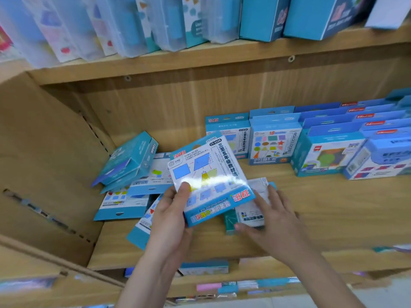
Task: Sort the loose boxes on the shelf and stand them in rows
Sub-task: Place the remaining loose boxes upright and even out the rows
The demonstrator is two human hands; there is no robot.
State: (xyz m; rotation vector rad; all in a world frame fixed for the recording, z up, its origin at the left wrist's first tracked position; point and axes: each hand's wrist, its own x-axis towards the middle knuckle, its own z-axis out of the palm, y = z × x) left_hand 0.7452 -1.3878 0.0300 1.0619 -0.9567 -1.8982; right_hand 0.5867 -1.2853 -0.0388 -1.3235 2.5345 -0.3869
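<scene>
Box [209,178] with blue shapes on its white front sits tilted above the shelf [333,207] in my left hand [171,212] — thumb on its face, fingers curled behind. My right hand [273,221] lies spread, fingers fairly straight, on a flat box [251,210] just beside it. Loose boxes [126,161] are heaped at the left; standing rows [273,141] fill the right.

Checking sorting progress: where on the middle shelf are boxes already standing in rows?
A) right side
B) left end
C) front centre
A: the upright boxes stand in rows on the right side of the shelf; loose boxes lie piled at the left, and the left hand grips a lifted box.
</scene>
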